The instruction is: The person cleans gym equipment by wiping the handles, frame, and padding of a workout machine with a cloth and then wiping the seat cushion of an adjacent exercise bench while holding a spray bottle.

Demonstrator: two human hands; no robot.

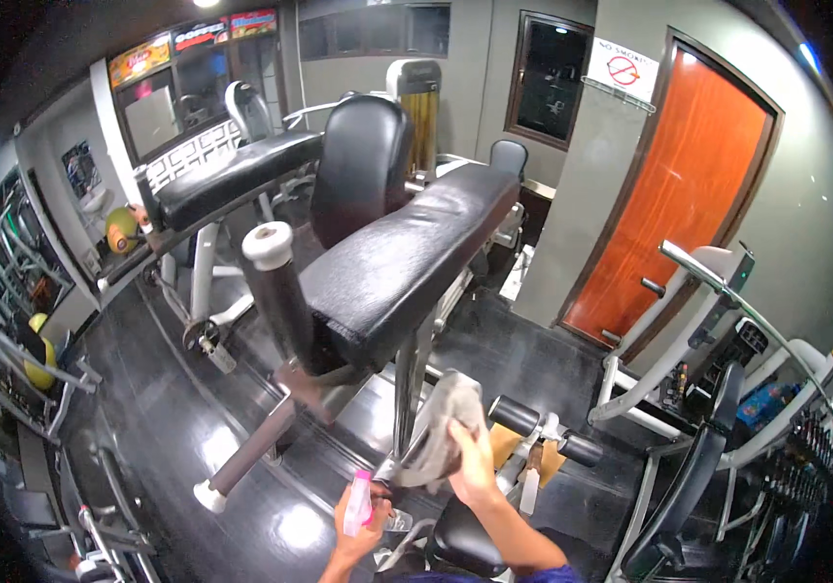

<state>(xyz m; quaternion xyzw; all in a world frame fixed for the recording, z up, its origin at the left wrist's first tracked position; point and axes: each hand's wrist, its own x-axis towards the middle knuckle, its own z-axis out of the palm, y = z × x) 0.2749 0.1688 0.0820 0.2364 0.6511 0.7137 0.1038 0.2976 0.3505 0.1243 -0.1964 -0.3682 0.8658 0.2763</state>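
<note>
Low in the middle, my left hand is closed around a spray bottle with a pink and white head; its clear body shows partly below the fingers. My right hand grips a grey cloth, which hangs from the fingers beside the metal post of an exercise machine. Above both hands is the machine's long black padded bench, shiny on top. A dark upright handle with a white end cap stands at its near end.
A black backrest and a second padded bench stand beyond. Foam rollers and a black seat are near my right arm. Machine frames and a dumbbell rack stand at the right, by an orange door.
</note>
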